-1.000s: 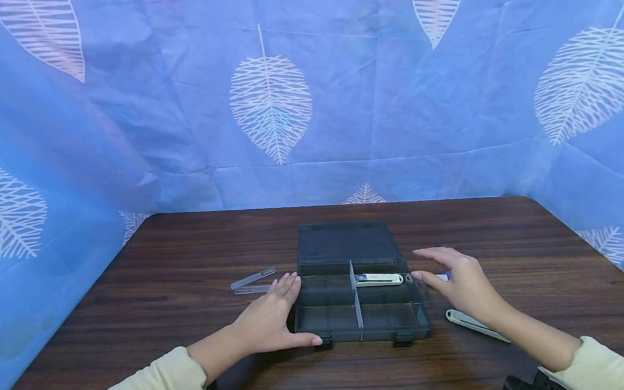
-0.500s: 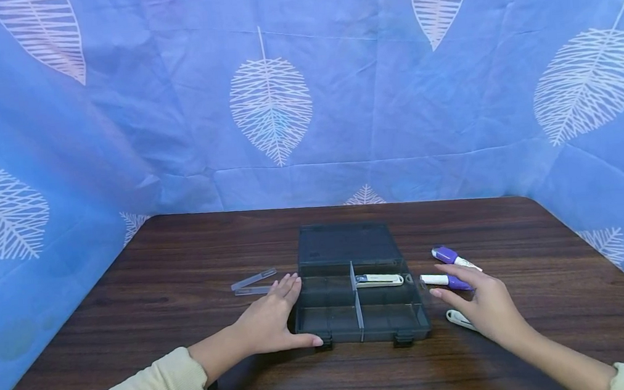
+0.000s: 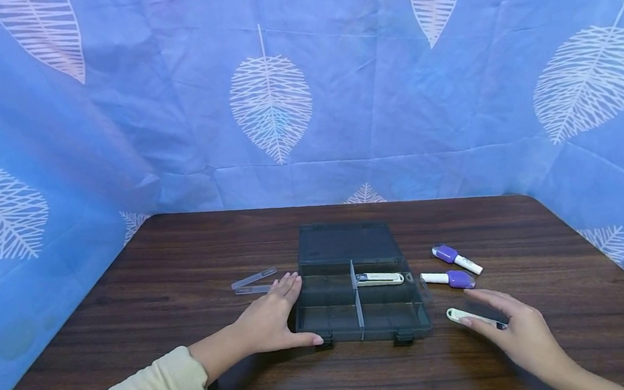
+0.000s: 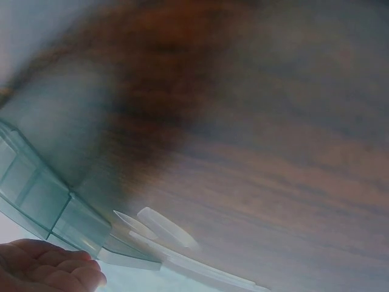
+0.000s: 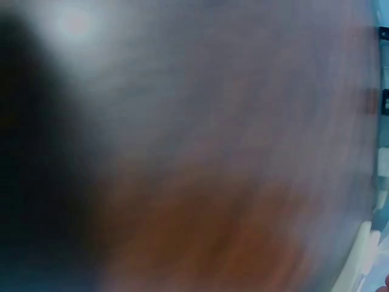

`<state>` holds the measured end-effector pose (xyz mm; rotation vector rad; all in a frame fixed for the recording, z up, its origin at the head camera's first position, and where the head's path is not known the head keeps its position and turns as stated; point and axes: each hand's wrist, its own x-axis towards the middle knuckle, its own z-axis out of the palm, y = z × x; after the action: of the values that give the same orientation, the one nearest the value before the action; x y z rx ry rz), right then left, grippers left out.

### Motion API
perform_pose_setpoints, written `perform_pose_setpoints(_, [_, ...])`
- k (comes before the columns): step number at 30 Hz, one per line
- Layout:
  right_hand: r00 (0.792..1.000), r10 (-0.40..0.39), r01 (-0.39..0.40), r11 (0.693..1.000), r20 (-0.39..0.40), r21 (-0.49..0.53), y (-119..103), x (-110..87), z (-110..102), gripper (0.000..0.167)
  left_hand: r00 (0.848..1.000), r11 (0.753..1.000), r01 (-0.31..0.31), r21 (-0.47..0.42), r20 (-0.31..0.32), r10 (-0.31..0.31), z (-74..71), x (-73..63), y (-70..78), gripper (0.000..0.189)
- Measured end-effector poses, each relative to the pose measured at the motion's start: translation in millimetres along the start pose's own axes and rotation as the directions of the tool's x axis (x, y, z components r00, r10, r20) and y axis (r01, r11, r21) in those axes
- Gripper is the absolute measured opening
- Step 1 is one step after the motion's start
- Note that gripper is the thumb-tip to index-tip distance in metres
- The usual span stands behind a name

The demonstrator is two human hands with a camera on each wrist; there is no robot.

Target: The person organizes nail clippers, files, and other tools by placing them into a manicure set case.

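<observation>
Two bare hands worked at a dark wood table point(image 3: 188, 305), and the step in hand appeared to be the pick-up of a loose white nail clipper point(image 3: 477, 317). That clipper lay flat on the wood to the right of an open, smoke-grey compartment box point(image 3: 326, 293), apart from its wall. Its rounded, holed end pointed towards the box, and its dark end lay beneath the span of the right hand point(image 3: 525, 334). In the head view the right thumb overlapped the clipper's near edge, while the forefinger arched beyond it, close to a purple nail polish bottle point(image 3: 460, 279). The fingers were loosely bent and parted from the thumb, with nothing gripped; whether the thumb touched the clipper could not be told, and the right wrist view was too blurred to settle it.

The next move seemed to call for bringing thumb and fingertips together across the slim body, without nudging the bottle just beyond. The left hand point(image 3: 264, 326) lay spread against the box, fingers along its left side and thumb at the near left corner, apparently steadying it.

A second nail clipper point(image 3: 380, 279) lay in the back right compartment, beside the upright divider point(image 3: 359, 311). Another polish bottle point(image 3: 457, 260) lay farther back on the table.
</observation>
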<state>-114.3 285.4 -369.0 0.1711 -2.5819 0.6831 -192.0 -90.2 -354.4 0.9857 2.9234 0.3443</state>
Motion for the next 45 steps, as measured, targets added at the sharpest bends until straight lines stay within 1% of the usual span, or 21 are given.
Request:
perform_pose_setpoints(2, [1.000,0.000,-0.001,1.000,-0.021,-0.031,7.8,-4.3,-3.0,0.048,1.000,1.000,-0.001,0.001,-0.002,0.001,-0.4,0.5,0.5,0.104])
perform_pose_setpoints(4, [1.000,0.022,-0.023,0.998,-0.018,-0.052,15.4,-8.4,-6.0,0.048,1.000,1.000,0.001,-0.003,0.000,-0.001,-1.2,0.5,1.1,0.104])
perform_pose_setpoints(8, [0.996,0.086,-0.084,0.992,0.026,-0.091,28.9,-15.4,-12.2,0.049,1.000,1.000,0.013,-0.020,0.013,-0.013,-1.6,-0.1,1.8,0.105])
perform_pose_setpoints(12, [0.989,0.128,-0.120,0.986,0.067,-0.116,38.8,-18.7,-15.5,0.050,1.000,1.000,0.020,-0.024,0.016,-0.020,-1.1,-0.3,2.0,0.105])
perform_pose_setpoints(16, [0.989,0.135,-0.125,0.983,0.065,-0.139,44.1,-20.6,-15.4,0.044,1.000,1.000,0.014,-0.025,0.008,-0.013,-0.2,0.1,2.2,0.105])
perform_pose_setpoints(20, [0.993,0.113,-0.108,0.986,0.036,-0.128,45.1,-21.9,-12.4,0.035,1.000,1.000,0.002,-0.018,0.001,-0.002,0.5,-0.4,1.7,0.104])
perform_pose_setpoints(31, [0.992,0.120,-0.114,0.985,0.036,-0.131,44.8,-21.1,-9.9,0.020,1.000,0.999,0.010,-0.038,0.005,-0.010,-0.3,-1.1,1.6,0.104])
perform_pose_setpoints(37, [0.990,0.127,-0.119,0.985,0.062,-0.122,45.5,-22.0,-9.7,0.018,1.000,1.000,0.001,-0.020,0.002,-0.001,1.0,-0.1,0.8,0.105])
perform_pose_setpoints(45, [0.990,0.102,-0.092,0.991,0.099,-0.100,48.3,-19.7,-12.8,0.018,1.000,1.000,-0.010,-0.012,-0.009,0.010,1.9,-0.3,0.2,0.104])
